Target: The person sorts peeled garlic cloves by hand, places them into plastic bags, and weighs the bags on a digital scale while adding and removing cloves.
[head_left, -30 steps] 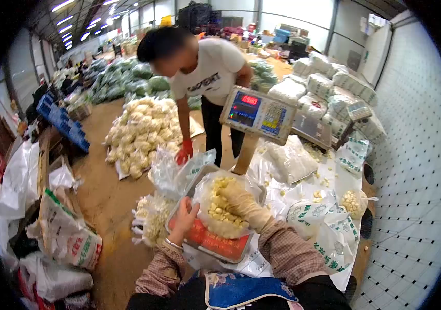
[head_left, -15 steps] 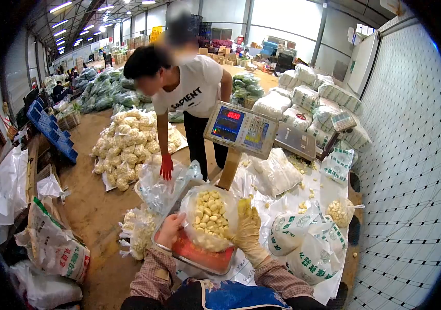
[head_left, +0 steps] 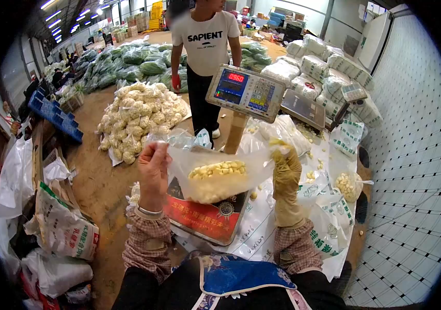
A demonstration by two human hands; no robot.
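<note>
A clear plastic bag of peeled garlic cloves (head_left: 216,178) is stretched wide between my two hands, over the scale's red platform (head_left: 205,221). Bare, my left hand (head_left: 153,173) pinches the bag's left corner. My right hand (head_left: 286,178), in a yellowish glove, grips the opposite corner with its fingers closed. The cloves sag in the middle of the bag; whether its bottom touches the platform I cannot tell. Behind it, the scale display (head_left: 246,93) stands on a post and shows 0.960 in red digits.
A person in a white T-shirt (head_left: 207,39) with a red glove stands behind the scale. Left of them is a heap of bagged garlic (head_left: 140,119). White sacks (head_left: 316,77) are stacked behind a second scale (head_left: 303,109). A tied garlic bag (head_left: 347,186) lies at right.
My hands have lifted the bag's corners up and apart, pulling it taut. The display has dropped to 0.960. The other person has straightened up, red-gloved hand away from the plastic bags.
</note>
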